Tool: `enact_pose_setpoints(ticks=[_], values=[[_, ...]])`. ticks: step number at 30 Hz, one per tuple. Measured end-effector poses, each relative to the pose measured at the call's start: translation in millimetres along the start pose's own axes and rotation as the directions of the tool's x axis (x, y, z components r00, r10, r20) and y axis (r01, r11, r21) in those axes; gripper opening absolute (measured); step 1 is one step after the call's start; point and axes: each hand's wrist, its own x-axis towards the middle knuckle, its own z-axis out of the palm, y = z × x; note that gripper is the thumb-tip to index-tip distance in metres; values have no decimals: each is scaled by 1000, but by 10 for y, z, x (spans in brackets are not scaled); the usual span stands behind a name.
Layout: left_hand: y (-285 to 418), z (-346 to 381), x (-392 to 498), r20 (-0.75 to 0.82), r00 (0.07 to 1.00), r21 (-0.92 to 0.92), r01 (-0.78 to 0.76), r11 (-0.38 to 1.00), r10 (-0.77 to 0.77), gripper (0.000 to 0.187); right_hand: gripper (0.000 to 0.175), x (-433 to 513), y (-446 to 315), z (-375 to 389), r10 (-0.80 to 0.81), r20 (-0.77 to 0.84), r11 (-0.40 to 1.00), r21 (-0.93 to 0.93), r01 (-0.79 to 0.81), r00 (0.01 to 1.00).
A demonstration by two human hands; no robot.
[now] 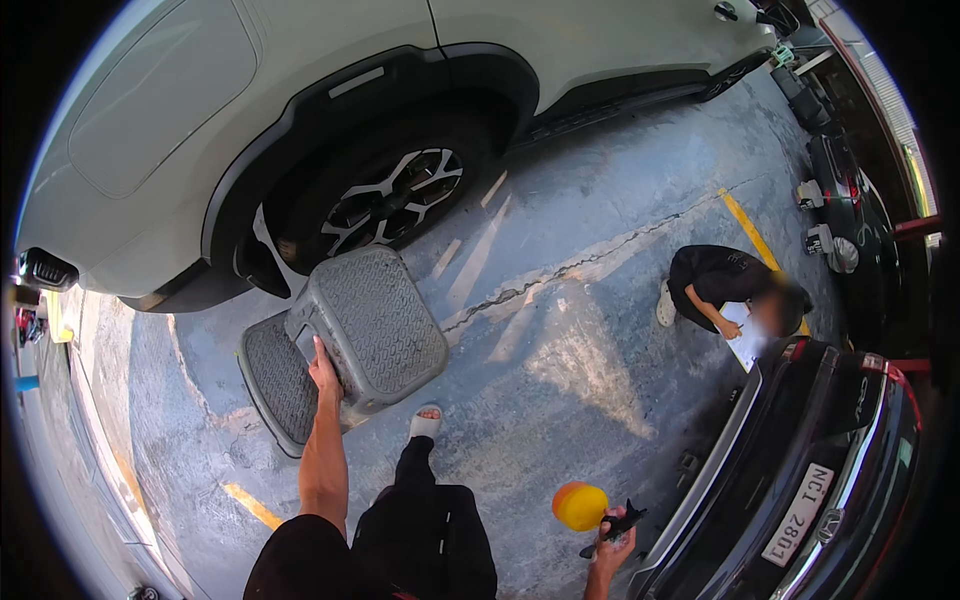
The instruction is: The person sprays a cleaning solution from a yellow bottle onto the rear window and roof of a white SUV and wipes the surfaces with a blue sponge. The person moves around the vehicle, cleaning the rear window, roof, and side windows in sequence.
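Observation:
My left hand grips the handle slot of a grey plastic two-step stool with textured treads. The stool is beside the rear wheel of a light grey-green car, and I cannot tell whether its feet touch the floor. At the lower right, my right hand is closed around a black hand tool. Beside the tool, on the same hand's side, shows a round yellow-and-orange foam pad; how the two join is hidden.
The light car spans the top. A black car with a licence plate stands at the right. Near its bumper a person squats, writing on a white sheet. A crack crosses the painted concrete floor.

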Motion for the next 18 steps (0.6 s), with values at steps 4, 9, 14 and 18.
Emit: enact_pose_setpoints(ticks=[4,9,14,18], values=[[143,1297,-659,46,998,-35,-47,998,48,86,60,802,-407,-89,33,-51,999,-26,-35,998],[-129,2857,-776,123,992,-65,29,997,-21,92,62,1898,-761,-213,45,-17,998,-36,-46,999],[-243,4659,-931,242,962,-115,162,980,-130,99,48,3101,-842,-319,35,120,992,-125,-19,992],[-502,5873,-1083,365,915,-176,248,953,-171,105,49,3956,-1002,-637,148,115,973,-196,-124,982]])
